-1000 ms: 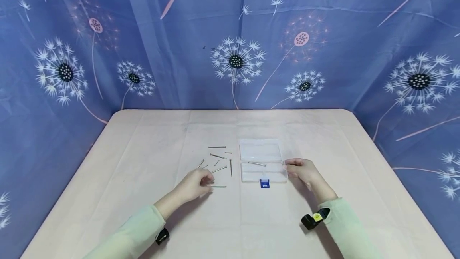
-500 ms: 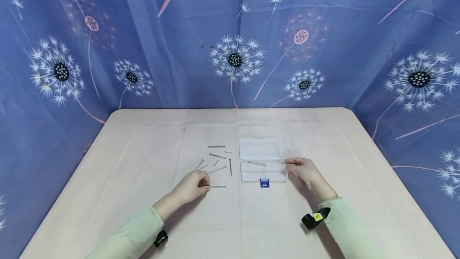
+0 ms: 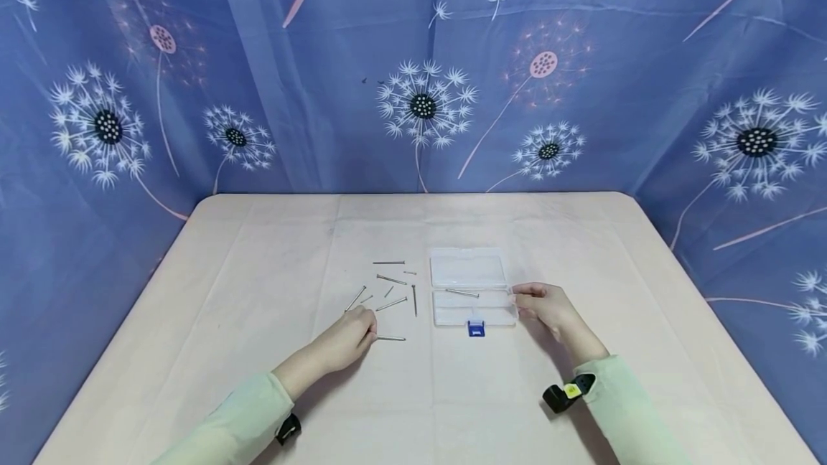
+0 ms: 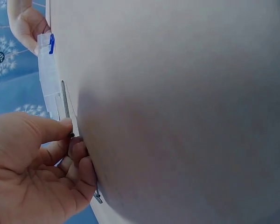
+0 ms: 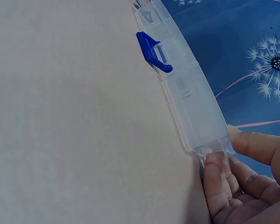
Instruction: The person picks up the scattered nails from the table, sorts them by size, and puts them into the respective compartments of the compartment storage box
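Clear plastic box point(image 3: 474, 289), open, on counter point(image 3: 258, 250).
Left hand point(image 3: 349, 336) pinches nail point(image 3: 390, 338); right hand point(image 3: 545, 308) grips the box's corner.

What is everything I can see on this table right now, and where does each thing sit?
Table: one, covered in pale pink cloth, fills the foreground.
Backdrop: one, blue with white dandelion print, behind and beside the table.
Plastic box: one, clear, lid open, at the table's middle.
Latch: one, blue, on the box's near edge.
Nail in box: one, grey, lying in the near half.
Loose nails: roughly nine, grey, long and short, scattered left of the box.
Nail at the fingers: one, grey, nearest the viewer.
Wrist cameras: two, black, one on each wrist.
Sleeves: two, light green.
Left hand: pinches the nearest nail's end.
Right hand: holds the box's right end.
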Motion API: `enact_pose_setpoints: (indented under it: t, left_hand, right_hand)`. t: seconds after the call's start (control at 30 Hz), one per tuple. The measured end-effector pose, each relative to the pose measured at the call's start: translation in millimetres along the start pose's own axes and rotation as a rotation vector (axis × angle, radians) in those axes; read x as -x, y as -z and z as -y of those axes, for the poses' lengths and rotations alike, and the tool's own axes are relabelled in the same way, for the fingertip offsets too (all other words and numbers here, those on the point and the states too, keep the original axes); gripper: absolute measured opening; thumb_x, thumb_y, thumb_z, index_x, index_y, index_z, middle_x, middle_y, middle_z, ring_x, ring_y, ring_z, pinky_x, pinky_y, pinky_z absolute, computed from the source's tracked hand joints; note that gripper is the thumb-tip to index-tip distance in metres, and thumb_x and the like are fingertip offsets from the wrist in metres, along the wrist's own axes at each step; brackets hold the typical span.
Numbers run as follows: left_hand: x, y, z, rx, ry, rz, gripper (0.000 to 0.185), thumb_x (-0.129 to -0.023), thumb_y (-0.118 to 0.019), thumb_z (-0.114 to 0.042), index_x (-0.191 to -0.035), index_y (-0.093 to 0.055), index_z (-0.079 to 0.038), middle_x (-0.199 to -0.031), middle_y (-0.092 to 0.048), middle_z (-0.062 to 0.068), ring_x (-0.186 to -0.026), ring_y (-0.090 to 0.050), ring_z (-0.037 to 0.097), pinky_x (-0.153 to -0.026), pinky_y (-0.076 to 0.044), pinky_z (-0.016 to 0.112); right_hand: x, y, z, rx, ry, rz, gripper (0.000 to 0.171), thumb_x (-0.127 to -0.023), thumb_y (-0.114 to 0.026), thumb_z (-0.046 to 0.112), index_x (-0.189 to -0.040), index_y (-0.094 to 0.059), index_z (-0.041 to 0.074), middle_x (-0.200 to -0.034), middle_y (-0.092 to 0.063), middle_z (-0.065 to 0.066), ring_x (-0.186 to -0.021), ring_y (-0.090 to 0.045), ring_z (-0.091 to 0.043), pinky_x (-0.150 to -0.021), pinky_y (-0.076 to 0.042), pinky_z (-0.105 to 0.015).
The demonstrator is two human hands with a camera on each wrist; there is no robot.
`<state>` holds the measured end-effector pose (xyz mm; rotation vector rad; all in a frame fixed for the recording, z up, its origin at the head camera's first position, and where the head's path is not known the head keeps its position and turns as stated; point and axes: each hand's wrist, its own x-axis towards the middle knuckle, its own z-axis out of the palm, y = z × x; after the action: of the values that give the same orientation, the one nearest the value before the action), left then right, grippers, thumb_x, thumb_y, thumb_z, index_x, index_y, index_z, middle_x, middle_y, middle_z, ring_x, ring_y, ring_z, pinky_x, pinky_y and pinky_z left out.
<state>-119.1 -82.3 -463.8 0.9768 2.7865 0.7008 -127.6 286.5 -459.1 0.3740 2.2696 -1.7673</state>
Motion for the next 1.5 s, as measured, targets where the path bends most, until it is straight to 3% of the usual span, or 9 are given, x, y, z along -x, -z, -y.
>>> enact_pose_setpoints:
  t: [0.17, 0.37, 0.53, 0.7, 0.93, 1.1, 1.3, 1.5]
  left_hand:
    - [-0.8, 0.5, 0.5, 0.053, 0.028, -0.039, 0.01, -0.091, -0.057, -0.004, -0.083, -0.051, -0.008, -0.076, -0.049, -0.003, -0.074, -0.048, 0.01, -0.068, -0.048, 0.029]
    - [-4.5, 2.3, 3.0, 0.158, 0.041, -0.166, 0.009, -0.089, -0.06, -0.002, -0.086, -0.054, -0.009, -0.075, -0.058, -0.003, -0.07, -0.052, 0.008, -0.064, -0.049, 0.024]
    - [-7.4, 3.0, 5.6, 0.307, 0.046, -0.23, 0.006, -0.088, -0.062, -0.002, -0.085, -0.058, -0.006, -0.075, -0.063, 0.0, -0.066, -0.052, 0.003, -0.06, -0.049, 0.02]
    - [-7.1, 3.2, 7.3, 0.539, 0.129, -0.224, 0.005, -0.088, -0.063, -0.003, -0.088, -0.06, 0.002, -0.077, -0.067, 0.01, -0.063, -0.058, 0.01, -0.053, -0.048, 0.019]
    - [-6.6, 1.8, 8.7, 0.793, 0.193, -0.199, 0.012, -0.088, -0.06, 0.003, -0.096, -0.058, 0.012, -0.085, -0.067, 0.027, -0.072, -0.067, 0.025, -0.067, -0.057, 0.025]
    - [-6.8, 4.2, 5.8, 0.865, 0.254, -0.179, 0.015, -0.088, -0.06, 0.002, -0.098, -0.058, 0.013, -0.087, -0.067, 0.029, -0.075, -0.069, 0.026, -0.068, -0.058, 0.025]
    - [-13.9, 8.4, -1.8, 0.887, 0.326, -0.153, 0.017, -0.09, -0.059, -0.002, -0.101, -0.059, 0.011, -0.091, -0.069, 0.026, -0.082, -0.07, 0.031, -0.073, -0.057, 0.027]
    - [-28.3, 9.2, -7.9, 0.912, 0.335, -0.151, 0.016, -0.089, -0.058, 0.002, -0.1, -0.059, 0.012, -0.091, -0.069, 0.023, -0.08, -0.07, 0.023, -0.073, -0.058, 0.027]
  right_hand:
    - [2, 0, 0, -0.015, -0.005, -0.001, 0.043, -0.088, -0.061, 0.004, -0.122, -0.049, -0.018, -0.086, -0.065, 0.003, -0.071, -0.061, -0.003, -0.068, -0.054, -0.016]
    - [2, 1, 0, -0.013, -0.009, -0.012, 0.042, -0.088, -0.061, 0.004, -0.121, -0.05, -0.018, -0.087, -0.066, 0.001, -0.071, -0.062, -0.004, -0.068, -0.054, -0.017]
    - [1, 2, -1, -0.001, -0.003, -0.019, 0.041, -0.088, -0.06, 0.004, -0.121, -0.05, -0.018, -0.089, -0.066, 0.001, -0.072, -0.062, -0.003, -0.068, -0.054, -0.017]
    - [2, 2, -1, -0.007, -0.001, -0.021, 0.041, -0.088, -0.061, 0.004, -0.121, -0.05, -0.018, -0.086, -0.066, 0.003, -0.07, -0.061, -0.004, -0.067, -0.054, -0.016]
    - [3, 0, 0, 0.013, 0.001, -0.02, 0.042, -0.088, -0.061, 0.004, -0.122, -0.05, -0.017, -0.089, -0.064, -0.001, -0.071, -0.061, -0.003, -0.067, -0.054, -0.016]
    - [4, -1, 0, 0.01, 0.001, -0.024, 0.041, -0.087, -0.061, 0.003, -0.121, -0.05, -0.018, -0.09, -0.065, -0.003, -0.07, -0.061, -0.004, -0.067, -0.054, -0.016]
    - [5, -1, 0, 0.024, 0.016, -0.032, 0.042, -0.087, -0.062, 0.004, -0.121, -0.051, -0.018, -0.091, -0.066, -0.004, -0.068, -0.06, -0.004, -0.064, -0.053, -0.016]
    - [4, -1, -1, 0.023, 0.031, -0.04, 0.041, -0.087, -0.062, 0.004, -0.12, -0.052, -0.018, -0.086, -0.065, 0.0, -0.068, -0.06, -0.004, -0.063, -0.052, -0.016]
